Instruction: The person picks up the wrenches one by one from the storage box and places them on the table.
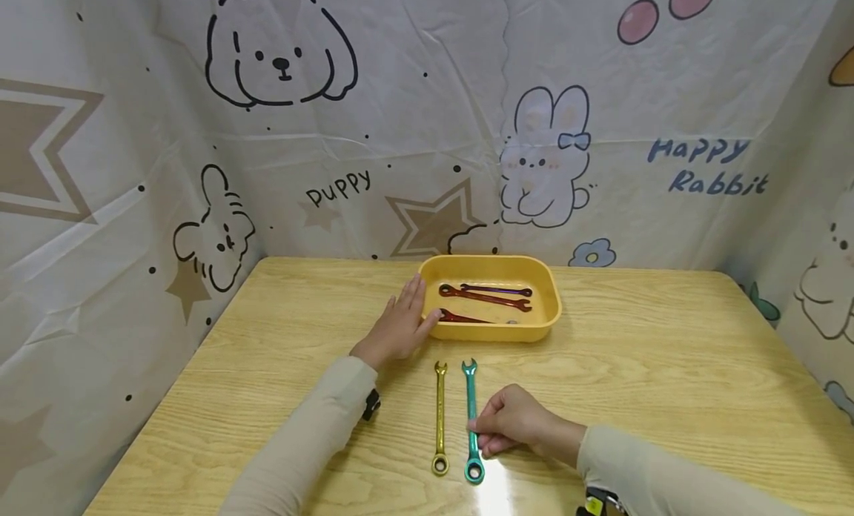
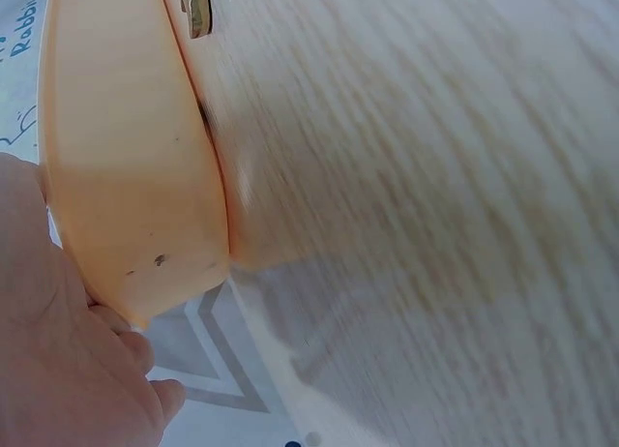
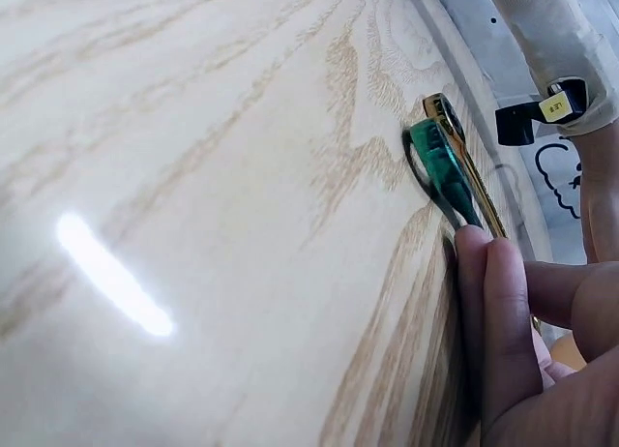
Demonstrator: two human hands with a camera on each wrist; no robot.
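Observation:
A teal combination wrench (image 1: 471,397) lies lengthwise on the table, its ring end toward me. My right hand (image 1: 517,421) pinches its shaft from the right between thumb and fingers; in the right wrist view the teal ring end (image 3: 440,162) shows just beyond the fingertips. Parallel to it on the left lies a gold wrench (image 1: 440,419). Farther back, my left hand (image 1: 399,325) rests against the left end of a yellow plastic bin (image 1: 490,333), fingers straight along the outside and thumb at the front rim. Inside the bin are a purple wrench (image 1: 497,289) and red wrenches (image 1: 487,299).
The wooden table (image 1: 654,375) extends to both sides of the bin. A printed cloth (image 1: 400,116) hangs behind the table's back edge and along its sides. Each sleeve carries a black wrist device, the right one (image 1: 600,501) with a yellow mark.

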